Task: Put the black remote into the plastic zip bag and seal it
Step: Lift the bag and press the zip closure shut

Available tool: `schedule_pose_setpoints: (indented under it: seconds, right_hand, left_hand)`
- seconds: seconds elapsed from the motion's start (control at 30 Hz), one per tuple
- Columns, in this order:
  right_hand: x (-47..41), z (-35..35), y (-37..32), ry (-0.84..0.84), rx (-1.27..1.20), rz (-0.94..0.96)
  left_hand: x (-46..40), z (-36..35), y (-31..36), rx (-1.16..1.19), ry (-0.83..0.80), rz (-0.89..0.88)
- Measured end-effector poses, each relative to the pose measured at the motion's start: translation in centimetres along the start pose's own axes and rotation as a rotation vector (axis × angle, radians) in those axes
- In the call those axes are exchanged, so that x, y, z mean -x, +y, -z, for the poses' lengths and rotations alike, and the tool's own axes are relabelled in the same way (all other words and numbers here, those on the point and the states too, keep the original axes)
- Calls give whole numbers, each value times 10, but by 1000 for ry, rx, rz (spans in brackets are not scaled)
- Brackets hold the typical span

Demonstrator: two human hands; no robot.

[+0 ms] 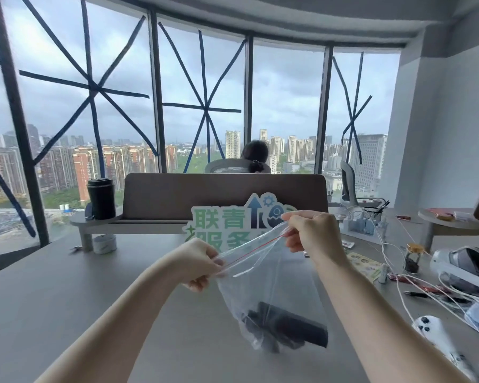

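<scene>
lighting: soft overcast daylight entered through the windows (205,92) ahead; interior evenly bright; shadows on the desk (53,299) faint; wide-angle lens bowed frame edges; lower right corner blurred.

- We see two bare forearms coming in from the lower edge, with no sleeve over either one.
- Our left hand (198,265) wears no glove, ring or band that we can make out.
- Our right hand (311,234) is likewise bare, and its wrist carries no watch or strap.
- The fingernails look short and unpainted, though the picture is too soft for us to be sure.
</scene>
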State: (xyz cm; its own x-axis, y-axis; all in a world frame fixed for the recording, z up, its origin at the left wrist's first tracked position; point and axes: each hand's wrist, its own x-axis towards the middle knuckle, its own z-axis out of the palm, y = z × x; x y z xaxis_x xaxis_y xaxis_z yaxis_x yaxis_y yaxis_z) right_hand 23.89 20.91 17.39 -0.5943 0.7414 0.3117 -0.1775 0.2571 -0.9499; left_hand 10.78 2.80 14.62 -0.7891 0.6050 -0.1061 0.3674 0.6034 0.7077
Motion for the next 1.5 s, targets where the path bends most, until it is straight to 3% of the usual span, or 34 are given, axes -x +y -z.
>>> schedule_pose_setpoints:
  seconds: [0.1, 0.27, 0.43, 0.53, 0.63, 0.73, 0.87, 1.07, 1.17, 1.23, 1.5]
  right_hand:
    - [0, 8, -1, 52, 50, 23]
    - [-5, 23, -13, 88, 107, 45]
    - [-6, 32, -12, 26, 99, -55]
    - [-7, 34, -9, 4, 70, -70]
    - [-7, 35, -11, 0, 73, -67]
    - [-7, 38, -12, 14, 131, -61]
    - [-8, 47, -12, 76, 395, 57]
    - [5, 56, -24, 157, 929, 165]
    - [19, 42, -33, -94, 867, 433]
    - [21, 27, -34, -304, 846, 487]
    - [3, 7, -30, -450, 754, 374]
  left_hand:
    - [8, 17, 14, 62, -11, -51]
    - [22, 36, 36, 412, -73, -153]
    - [18, 27, 23, 688, -24, -183]
    - [20, 14, 9, 736, -27, -252]
    - [17, -5, -1, 622, 144, -337]
    - [10, -17, -5, 588, 348, -294]
    - [13, -23, 0, 729, 390, -232]
    - [27, -32, 22, 788, 314, -281]
    - [29, -38, 33, 792, 291, -332]
    - [29, -40, 40, 778, 287, -358]
    - [28, -39, 48, 673, 318, -432]
